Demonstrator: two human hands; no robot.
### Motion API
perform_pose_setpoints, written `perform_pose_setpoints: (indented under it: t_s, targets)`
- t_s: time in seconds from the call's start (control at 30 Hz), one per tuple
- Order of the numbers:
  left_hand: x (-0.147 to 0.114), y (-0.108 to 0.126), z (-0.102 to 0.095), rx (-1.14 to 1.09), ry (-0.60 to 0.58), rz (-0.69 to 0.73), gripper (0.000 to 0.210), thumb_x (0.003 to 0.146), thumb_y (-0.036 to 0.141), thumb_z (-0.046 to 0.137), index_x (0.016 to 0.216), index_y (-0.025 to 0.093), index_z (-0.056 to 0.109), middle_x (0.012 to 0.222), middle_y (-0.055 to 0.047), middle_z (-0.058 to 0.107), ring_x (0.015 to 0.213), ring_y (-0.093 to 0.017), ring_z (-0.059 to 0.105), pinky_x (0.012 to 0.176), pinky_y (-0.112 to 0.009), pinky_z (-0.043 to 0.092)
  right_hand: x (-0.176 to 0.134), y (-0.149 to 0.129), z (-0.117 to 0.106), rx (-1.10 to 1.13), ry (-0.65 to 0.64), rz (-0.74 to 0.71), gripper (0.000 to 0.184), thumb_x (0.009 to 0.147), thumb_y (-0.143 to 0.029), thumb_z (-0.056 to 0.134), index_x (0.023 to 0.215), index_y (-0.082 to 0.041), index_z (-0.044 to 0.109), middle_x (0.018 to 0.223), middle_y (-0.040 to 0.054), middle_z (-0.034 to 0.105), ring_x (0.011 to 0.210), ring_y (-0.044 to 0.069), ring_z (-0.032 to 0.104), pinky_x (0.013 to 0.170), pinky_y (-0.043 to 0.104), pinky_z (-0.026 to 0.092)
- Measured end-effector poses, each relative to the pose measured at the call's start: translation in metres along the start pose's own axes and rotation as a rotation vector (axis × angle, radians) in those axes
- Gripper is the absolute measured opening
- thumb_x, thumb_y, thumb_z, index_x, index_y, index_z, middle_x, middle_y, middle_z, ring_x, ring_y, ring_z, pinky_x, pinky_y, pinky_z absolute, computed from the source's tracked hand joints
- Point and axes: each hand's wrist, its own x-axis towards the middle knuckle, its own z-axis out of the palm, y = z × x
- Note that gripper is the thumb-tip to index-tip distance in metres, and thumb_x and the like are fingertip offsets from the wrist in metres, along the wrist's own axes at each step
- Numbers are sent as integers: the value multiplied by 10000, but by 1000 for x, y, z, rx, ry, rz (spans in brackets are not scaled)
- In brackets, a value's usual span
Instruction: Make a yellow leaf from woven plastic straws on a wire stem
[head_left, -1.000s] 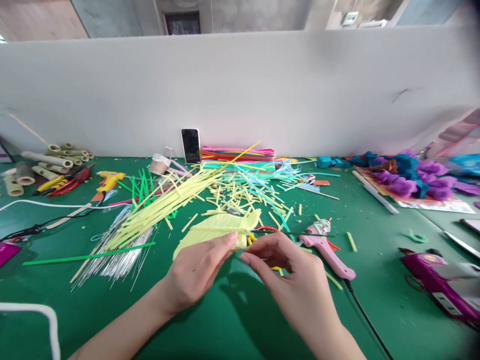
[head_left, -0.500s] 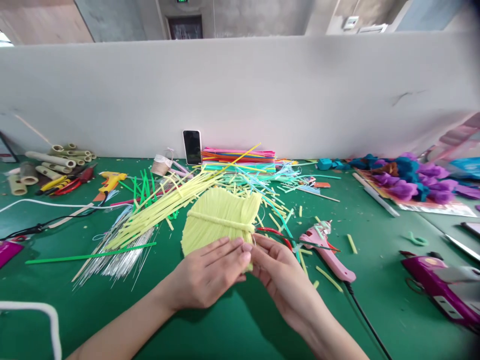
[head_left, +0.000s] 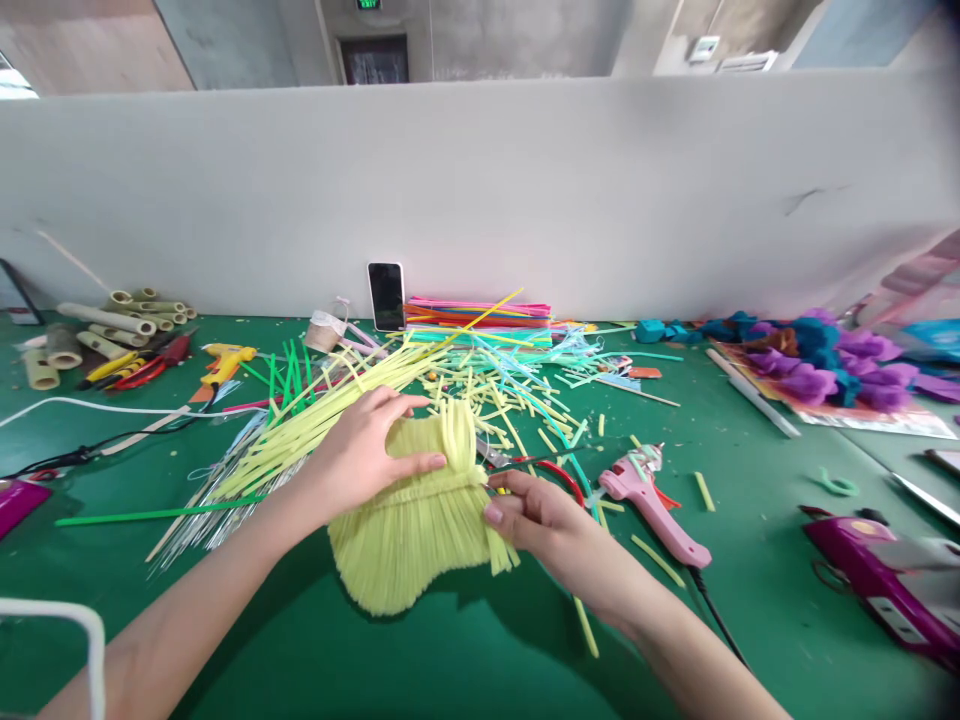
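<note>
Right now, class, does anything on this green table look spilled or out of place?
Yes: short yellow bits lie strewn near the pink glue gun and beyond the fringed piece, untidy beside the heaped long strips.

The left hand (head_left: pixel 364 450) arches, thumb and forefinger apart; the right hand (head_left: pixel 544 515) is perhaps pinching.

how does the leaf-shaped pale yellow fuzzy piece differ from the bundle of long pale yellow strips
The leaf-shaped pale yellow fuzzy piece spreads broad with a ridge across it; the bundle of long pale yellow strips runs narrow and roughly straight. The left hand and right hand are at the piece, while the bundle lies across the cluttered green table. Both share a pale yellow colour.
</note>
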Motion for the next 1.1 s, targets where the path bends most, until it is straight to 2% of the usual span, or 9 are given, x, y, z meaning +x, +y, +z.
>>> perform_pose_setpoints:
  t_s: [0.1,0.2,0.3,0.43,0.67,0.77,0.83,0.93,1.1]
  targets:
    - [-6,0,2,-28,-28,-34,657,760,709,586,1219,239,574,1218,-86,623,1115,-288,584,926,-399,451,7,9,1,-14,-52,49,504,806,-544,685,1114,-164,562,713,-59,503,631,85,361,587,221,296]
    - [-10,2,8,-30,-135,-115,546,746,725,582,955,221,607,871,-17,678,771,-222,632,653,-300,439,13,15,7,-55,-72,114,507,769,-547,715,1071,-162,582,693,-60,504,620,86,379,576,223,301]
    - [-11,0,15,-12,-215,-144,514,731,727,593,742,218,522,623,45,560,550,-156,514,511,-263,305,18,18,12,-174,-123,142,467,640,-492,826,895,-146,644,693,-39,548,626,98,431,567,228,323]
    - [-13,-5,24,-34,-217,-96,490,770,679,591,696,212,463,590,55,502,537,-127,449,509,-249,267,20,14,10,-278,-166,180,387,570,-452,862,675,-140,658,608,-39,544,563,93,428,520,227,306]
    - [-20,-4,27,18,-139,-15,512,757,691,606,660,206,475,588,36,523,532,-130,477,510,-255,284,15,15,-2,-68,-222,210,355,566,-408,875,769,-161,721,691,-17,634,627,123,532,616,248,389]
    - [-21,-2,29,118,-76,21,464,804,663,579,784,199,584,706,-13,621,634,-188,586,564,-287,403,16,22,-3,-32,-132,174,342,595,-412,865,785,-170,715,684,-26,621,633,119,526,617,248,384]
    - [-24,-1,34,179,65,80,454,867,594,549,1037,179,620,987,-91,680,893,-261,645,763,-372,498,18,26,0,-16,-55,148,354,631,-443,841,803,-163,708,708,-15,628,651,126,537,631,258,393]
    - [-39,-1,47,184,197,188,521,958,457,471,1397,181,419,1458,-160,460,1334,-312,444,1087,-504,367,20,28,9,-2,75,148,392,625,-448,843,845,-164,687,730,-11,631,675,138,552,647,268,406]
    - [-73,-5,69,144,-119,273,692,979,494,385,1543,179,136,1601,-155,229,1475,-297,203,1165,-546,244,20,20,17,-79,63,164,327,621,-382,852,749,-164,644,679,-35,589,652,132,528,619,262,391]
